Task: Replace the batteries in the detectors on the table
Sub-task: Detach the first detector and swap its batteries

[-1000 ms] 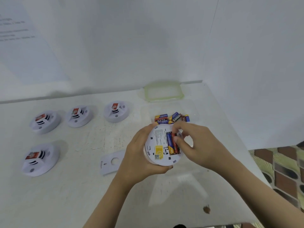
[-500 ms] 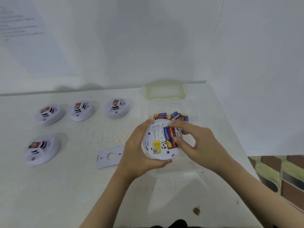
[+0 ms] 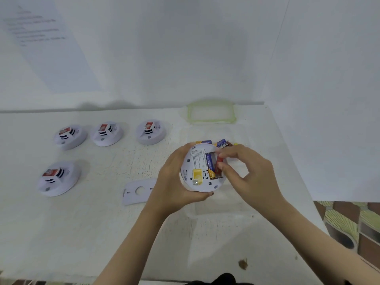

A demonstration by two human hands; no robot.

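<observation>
My left hand grips a round white detector held back-side up above the table. Its open compartment shows a blue and yellow battery lying flat. Beside it a red battery sits tilted, pinched between the thumb and fingers of my right hand. The detector's flat white cover plate lies on the table to the left of my left hand.
Several more white detectors stand at the left: three in a row and one nearer. A clear box with loose batteries sits behind my hands, its green-rimmed lid further back. The table edge runs along the right.
The camera view has shifted slightly. My right hand's fingers have worked the red battery at the compartment; the left hand keeps the detector in the same hold.
</observation>
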